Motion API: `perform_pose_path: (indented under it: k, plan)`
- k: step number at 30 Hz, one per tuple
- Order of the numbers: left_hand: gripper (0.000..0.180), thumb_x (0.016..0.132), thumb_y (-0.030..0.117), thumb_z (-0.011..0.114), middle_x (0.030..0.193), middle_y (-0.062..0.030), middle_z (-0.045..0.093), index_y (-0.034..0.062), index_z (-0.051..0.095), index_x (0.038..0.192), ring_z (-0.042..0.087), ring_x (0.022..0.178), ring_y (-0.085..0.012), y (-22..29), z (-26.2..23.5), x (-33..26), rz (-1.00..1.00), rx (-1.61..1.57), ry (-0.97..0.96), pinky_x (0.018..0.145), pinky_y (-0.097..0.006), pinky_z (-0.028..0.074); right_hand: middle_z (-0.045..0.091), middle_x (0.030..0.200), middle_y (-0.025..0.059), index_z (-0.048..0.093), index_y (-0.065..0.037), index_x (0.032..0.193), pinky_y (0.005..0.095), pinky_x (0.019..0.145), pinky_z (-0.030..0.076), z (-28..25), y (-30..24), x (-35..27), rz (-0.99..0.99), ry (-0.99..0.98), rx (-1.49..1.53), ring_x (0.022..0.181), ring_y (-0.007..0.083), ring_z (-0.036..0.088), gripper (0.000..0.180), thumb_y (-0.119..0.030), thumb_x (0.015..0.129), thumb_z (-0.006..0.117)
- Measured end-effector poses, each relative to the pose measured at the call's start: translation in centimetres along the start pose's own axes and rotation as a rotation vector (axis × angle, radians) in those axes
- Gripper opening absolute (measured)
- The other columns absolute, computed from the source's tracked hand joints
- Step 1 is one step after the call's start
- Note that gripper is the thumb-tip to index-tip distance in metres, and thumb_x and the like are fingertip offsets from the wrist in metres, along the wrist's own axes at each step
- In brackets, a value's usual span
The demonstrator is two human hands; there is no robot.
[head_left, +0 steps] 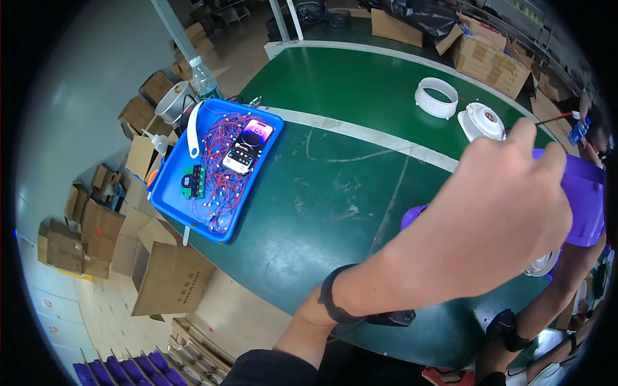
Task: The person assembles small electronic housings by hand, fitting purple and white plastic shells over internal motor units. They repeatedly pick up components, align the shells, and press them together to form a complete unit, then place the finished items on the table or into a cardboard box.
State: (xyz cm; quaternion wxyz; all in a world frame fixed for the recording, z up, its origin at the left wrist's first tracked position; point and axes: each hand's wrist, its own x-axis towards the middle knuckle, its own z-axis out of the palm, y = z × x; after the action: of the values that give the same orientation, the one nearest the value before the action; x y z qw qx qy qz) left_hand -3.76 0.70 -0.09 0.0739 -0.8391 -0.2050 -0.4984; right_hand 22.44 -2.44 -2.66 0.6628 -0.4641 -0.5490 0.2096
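Left hand (pixel 496 219) wraps its grip around a purple plastic housing (pixel 582 193) above the green worktop (pixel 335 186). Right hand (pixel 553 257) sits underneath, mostly hidden; its grip I cannot tell.

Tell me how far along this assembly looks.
Done: can't tell. In hand: the left hand grips a purple housing; the right hand is hidden behind it. Left: a white ring and white round part lie loose on the green table; wires fill the blue tray.

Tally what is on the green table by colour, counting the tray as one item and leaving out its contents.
Blue: 1, the tray
White: 2, the ring and the round housing
Purple: 1, the part under the left hand
Total: 4
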Motion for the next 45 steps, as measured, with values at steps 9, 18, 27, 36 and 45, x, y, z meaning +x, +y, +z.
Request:
perform_pose_path:
  k: [9, 18, 27, 36, 45]
  plan:
    - [0.031, 0.068, 0.020, 0.076, 0.053, -0.0132, 0.058, -0.0009, 0.057, 0.056, 0.062, 0.051, -0.0252, -5.6, 0.4, 0.7, -0.554, -0.472, 0.306, 0.052, -0.035, 0.049, 0.052, 0.137, 0.0228, 0.039, -0.002, 0.146, 0.0284, 0.078, 0.055, 1.4, -1.1, 0.4, -0.150, -0.092, -0.297, 0.097, 0.0197, 0.066, 0.053, -0.034, 0.104, 0.037]
    - [0.029, 0.090, 0.017, 0.067, 0.089, -0.0174, 0.062, -0.0088, 0.054, 0.086, 0.069, 0.076, -0.0265, -25.2, 3.9, -14.1, -1.208, -0.739, 0.944, 0.062, -0.037, 0.066, 0.068, 0.098, 0.0111, 0.062, 0.000, 0.115, 0.0246, 0.064, 0.048, 5.4, -3.0, -1.4, 0.081, -0.544, -0.285, 0.078, 0.0146, 0.065, 0.030, -0.015, 0.089, 0.060]
    - [0.028, 0.092, 0.020, 0.066, 0.106, -0.0102, 0.061, -0.0007, 0.055, 0.106, 0.060, 0.096, -0.0168, -29.1, 8.5, -17.6, -1.179, -0.805, 1.023, 0.096, -0.035, 0.052, 0.069, 0.083, 0.0128, 0.067, -0.003, 0.101, 0.0329, 0.061, 0.053, 6.8, -1.7, -2.8, -0.132, -0.855, -0.486, 0.069, 0.0237, 0.068, 0.018, -0.008, 0.083, 0.069]
    - [0.033, 0.086, 0.012, 0.064, 0.098, -0.0093, 0.064, -0.0008, 0.062, 0.116, 0.060, 0.083, -0.0131, -27.3, 10.3, -16.5, -1.338, -0.309, 0.736, 0.070, -0.029, 0.048, 0.063, 0.061, 0.0190, 0.045, -0.016, 0.139, 0.0511, 0.057, 0.051, 7.3, 1.7, -9.2, 0.091, -1.020, -0.976, 0.061, 0.0415, 0.064, 0.059, -0.032, 0.087, 0.070]
    - [0.022, 0.093, 0.015, 0.059, 0.099, -0.0109, 0.065, -0.0021, 0.063, 0.106, 0.063, 0.082, -0.0164, -30.2, 10.7, -18.8, -1.280, -0.171, 0.776, 0.069, -0.029, 0.056, 0.068, 0.081, 0.0270, 0.040, -0.002, 0.142, 0.0522, 0.071, 0.055, 18.9, 12.6, 0.4, -0.207, -0.655, -1.000, 0.077, 0.0441, 0.068, 0.068, -0.029, 0.086, 0.068]
